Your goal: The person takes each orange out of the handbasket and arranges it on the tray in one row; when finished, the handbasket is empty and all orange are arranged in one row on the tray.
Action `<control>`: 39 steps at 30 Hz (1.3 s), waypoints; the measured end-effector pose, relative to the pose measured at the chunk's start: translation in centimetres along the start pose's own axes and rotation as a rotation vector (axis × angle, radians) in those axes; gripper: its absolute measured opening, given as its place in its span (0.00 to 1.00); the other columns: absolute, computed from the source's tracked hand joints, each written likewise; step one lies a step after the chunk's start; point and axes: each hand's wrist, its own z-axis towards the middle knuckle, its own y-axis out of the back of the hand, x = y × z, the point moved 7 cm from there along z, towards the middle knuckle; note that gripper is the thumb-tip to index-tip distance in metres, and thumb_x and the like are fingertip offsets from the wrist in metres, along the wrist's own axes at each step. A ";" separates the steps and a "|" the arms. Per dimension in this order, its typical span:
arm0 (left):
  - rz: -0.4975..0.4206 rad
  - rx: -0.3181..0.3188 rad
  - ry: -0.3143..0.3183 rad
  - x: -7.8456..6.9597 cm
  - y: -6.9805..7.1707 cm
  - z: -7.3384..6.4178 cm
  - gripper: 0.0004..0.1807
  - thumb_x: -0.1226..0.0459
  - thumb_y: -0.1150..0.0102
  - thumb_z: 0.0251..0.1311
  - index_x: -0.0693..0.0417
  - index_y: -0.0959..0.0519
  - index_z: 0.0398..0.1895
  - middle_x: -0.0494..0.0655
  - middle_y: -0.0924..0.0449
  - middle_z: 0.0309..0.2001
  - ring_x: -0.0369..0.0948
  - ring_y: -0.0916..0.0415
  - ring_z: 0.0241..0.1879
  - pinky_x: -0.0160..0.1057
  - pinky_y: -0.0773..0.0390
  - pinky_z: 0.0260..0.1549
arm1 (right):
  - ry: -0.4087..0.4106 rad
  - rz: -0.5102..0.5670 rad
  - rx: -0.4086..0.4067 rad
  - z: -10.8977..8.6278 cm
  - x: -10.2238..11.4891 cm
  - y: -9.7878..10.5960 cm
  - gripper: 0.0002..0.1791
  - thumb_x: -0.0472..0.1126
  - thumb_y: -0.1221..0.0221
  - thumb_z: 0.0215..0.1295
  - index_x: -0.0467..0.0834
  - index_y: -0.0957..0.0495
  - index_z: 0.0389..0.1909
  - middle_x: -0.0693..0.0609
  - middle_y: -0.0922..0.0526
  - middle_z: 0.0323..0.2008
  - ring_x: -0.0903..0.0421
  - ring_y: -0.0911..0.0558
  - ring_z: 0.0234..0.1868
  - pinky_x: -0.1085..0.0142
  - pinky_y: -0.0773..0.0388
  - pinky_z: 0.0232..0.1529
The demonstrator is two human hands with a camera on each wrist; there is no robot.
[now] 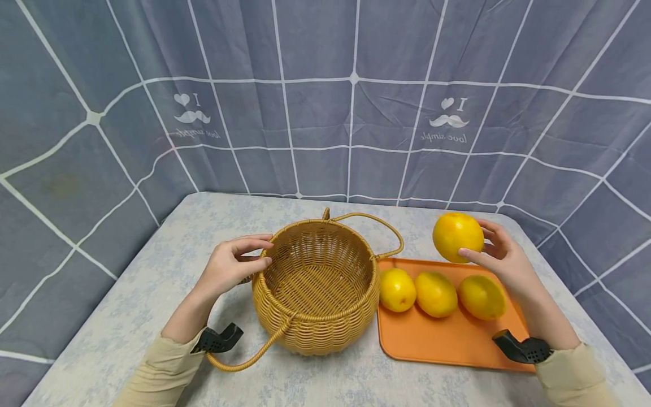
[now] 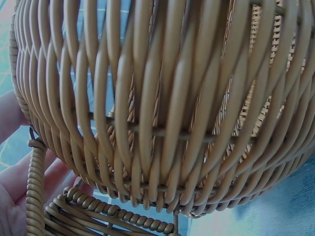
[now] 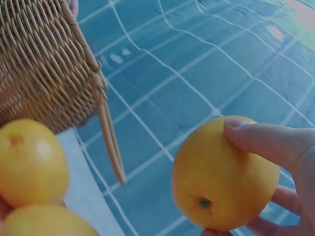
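A round wicker basket [image 1: 315, 333] with two looped handles stands in the middle of the table, its woven bottom showing. My left hand [image 1: 239, 263] holds its left rim, fingertips and thumb at the edge. In the left wrist view the basket's side [image 2: 167, 98] fills most of the picture, and part of the left hand [image 2: 12, 182] appears behind a handle. My right hand [image 1: 500, 249] grips an orange [image 1: 458, 236] between thumb and fingers, raised above the far side of the orange tray [image 1: 432, 345]. The right wrist view shows the thumb across the orange [image 3: 224, 177], its green stem spot visible.
Three yellow fruits lie in a row on the tray: a rounded one [image 1: 398, 290] near the basket, then two longer mango-like ones [image 1: 436, 294] [image 1: 482, 297]. One basket handle [image 1: 391, 226] reaches over the tray's back left corner. A grey checked curtain [image 1: 325, 113] surrounds the table [image 1: 315, 384].
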 end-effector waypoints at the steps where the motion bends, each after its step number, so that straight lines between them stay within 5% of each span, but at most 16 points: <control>1: 0.001 -0.001 0.000 0.0 0.0 0.0 0.16 0.66 0.36 0.55 0.64 0.19 0.46 0.50 0.26 0.58 0.49 0.21 0.47 0.35 0.20 0.42 | -0.007 -0.009 -0.011 -0.2 -0.4 0.5 0.35 0.43 0.42 0.65 0.56 0.46 0.70 0.53 0.37 0.60 0.66 0.28 0.49 0.79 0.30 0.42; 9: -0.005 -0.007 -0.014 0.1 0.0 0.1 0.15 0.67 0.36 0.55 0.64 0.19 0.46 0.51 0.25 0.57 0.51 0.22 0.48 0.35 0.20 0.42 | -0.103 -0.008 -0.112 -1.9 -3.6 3.9 0.36 0.42 0.42 0.65 0.59 0.48 0.70 0.49 0.41 0.61 0.72 0.27 0.43 0.74 0.33 0.47; 13: -0.003 -0.008 -0.012 0.2 0.0 0.1 0.15 0.67 0.36 0.55 0.64 0.19 0.45 0.51 0.25 0.57 0.49 0.22 0.48 0.35 0.20 0.42 | -0.145 0.048 -0.170 -2.7 -5.6 5.0 0.36 0.42 0.41 0.65 0.60 0.46 0.70 0.51 0.40 0.60 0.72 0.27 0.42 0.80 0.31 0.41; 22: 0.001 -0.009 -0.019 0.2 0.0 0.1 0.15 0.67 0.36 0.55 0.65 0.19 0.46 0.50 0.25 0.57 0.50 0.22 0.49 0.35 0.21 0.43 | -0.175 0.427 -0.308 -2.7 -16.1 8.3 0.37 0.36 0.36 0.59 0.56 0.39 0.68 0.60 0.34 0.53 0.66 0.24 0.42 0.77 0.22 0.35; 26: 0.003 -0.008 -0.014 0.1 0.0 0.0 0.15 0.67 0.36 0.55 0.64 0.19 0.46 0.50 0.25 0.57 0.49 0.22 0.49 0.35 0.20 0.42 | -0.159 0.502 -0.398 -3.1 -18.8 9.1 0.39 0.33 0.34 0.55 0.51 0.38 0.67 0.56 0.34 0.51 0.62 0.25 0.41 0.74 0.20 0.33; 34: 0.016 -0.010 -0.018 0.1 0.0 0.0 0.15 0.66 0.36 0.55 0.64 0.19 0.46 0.50 0.26 0.58 0.47 0.23 0.51 0.35 0.21 0.43 | -0.251 0.385 -0.500 -4.7 -19.9 9.1 0.43 0.37 0.30 0.51 0.57 0.39 0.67 0.61 0.39 0.46 0.60 0.34 0.40 0.78 0.22 0.28; 39: 0.003 -0.007 -0.013 0.1 0.0 0.0 0.15 0.67 0.36 0.55 0.64 0.19 0.46 0.50 0.26 0.58 0.48 0.22 0.48 0.35 0.20 0.42 | -0.337 0.157 -0.478 -5.7 -18.2 8.6 0.43 0.45 0.32 0.54 0.62 0.43 0.69 0.54 0.41 0.56 0.62 0.36 0.40 0.82 0.26 0.28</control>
